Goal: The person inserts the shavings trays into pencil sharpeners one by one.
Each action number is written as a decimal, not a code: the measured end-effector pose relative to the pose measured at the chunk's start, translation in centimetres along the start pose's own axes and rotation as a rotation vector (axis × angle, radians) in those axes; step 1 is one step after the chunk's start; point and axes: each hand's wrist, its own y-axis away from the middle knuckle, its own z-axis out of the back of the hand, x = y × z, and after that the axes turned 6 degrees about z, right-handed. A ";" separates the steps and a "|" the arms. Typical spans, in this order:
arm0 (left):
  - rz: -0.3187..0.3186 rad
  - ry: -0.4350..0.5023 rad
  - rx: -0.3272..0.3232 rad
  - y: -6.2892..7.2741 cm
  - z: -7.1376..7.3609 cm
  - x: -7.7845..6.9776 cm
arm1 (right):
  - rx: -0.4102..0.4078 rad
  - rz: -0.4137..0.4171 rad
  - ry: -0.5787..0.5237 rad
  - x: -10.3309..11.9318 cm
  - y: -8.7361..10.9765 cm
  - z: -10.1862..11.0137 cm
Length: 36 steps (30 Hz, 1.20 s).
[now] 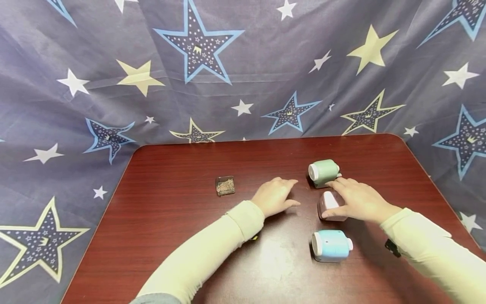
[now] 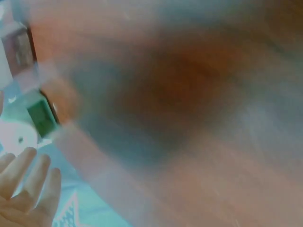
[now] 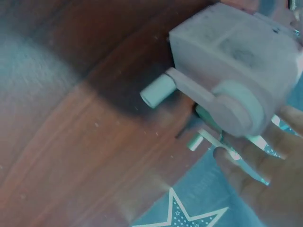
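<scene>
The pink crank pencil sharpener (image 1: pixel 328 200) lies on the table between the green sharpener (image 1: pixel 325 171) and the blue one (image 1: pixel 333 245). My right hand (image 1: pixel 357 200) spans the pink sharpener, thumb over its near side and fingers stretched toward the green one. Its crank (image 3: pixel 191 90) shows in the right wrist view, fingers spread beside it; firm contact is unclear. Left of these, my left hand (image 1: pixel 275 196) hovers over the table, thumb and fingers apart and holding nothing. A small see-through box (image 1: pixel 225 185) with tan shavings-like bits sits beyond the left hand.
The reddish-brown wooden table (image 1: pixel 171 219) meets a grey star-patterned cloth (image 1: pixel 228 105) at its back edge. A small yellow-and-black item (image 1: pixel 254 237) peeks out from under the left sleeve, mostly hidden. Much of the left wrist view is blurred.
</scene>
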 end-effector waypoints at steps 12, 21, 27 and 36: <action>0.134 -0.006 -0.160 3.4 2.6 8.6 | -0.005 -0.072 -0.112 -0.3 -1.3 2.3; 0.293 -0.002 -0.179 6.1 3.5 13.1 | -0.034 -0.122 -0.148 -0.9 -1.9 3.2; 0.344 0.043 -0.178 7.3 3.2 14.7 | -0.076 -0.158 -0.210 -1.3 -2.5 3.5; 0.426 0.069 -0.125 9.0 2.2 16.1 | -0.120 -0.132 -0.273 -1.6 -3.5 3.6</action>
